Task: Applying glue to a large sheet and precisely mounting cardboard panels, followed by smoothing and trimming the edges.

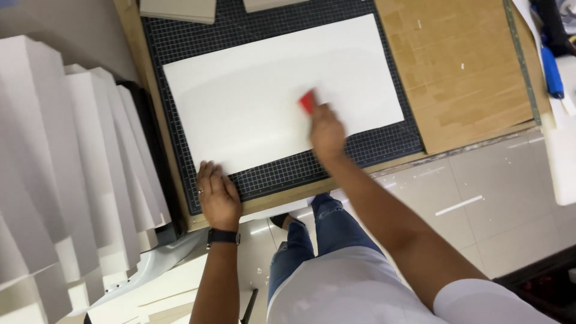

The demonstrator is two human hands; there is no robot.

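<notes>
Two bare hands work over a large white sheet [264, 90], smooth and rectangular, lying flat on a black cutting mat [396, 144] printed with a fine pale grid. The right hand [327, 133] is blurred, its fingers closed around a small red flat tool [308, 102] whose tip presses on the sheet near the sheet's middle. The left hand [218, 195] lies flat with fingers together, pressing down on the sheet's near corner at the mat's edge; a dark watch [223, 237] circles that wrist. Beyond the right hand, to its right, a brown cardboard panel [456, 66] with rough, scuffed patches covers the wooden table [150, 102]. Farther right lies a blue pen-shaped object [552, 72]. Left of the left hand stands a fanned stack of white boards [66, 162], matte and sharp-edged. Past the sheet, two pale flat blocks [178, 9] touch the mat's far edge. Below the hands, blue jeans and glossy grey floor tiles [498, 204] show.
</notes>
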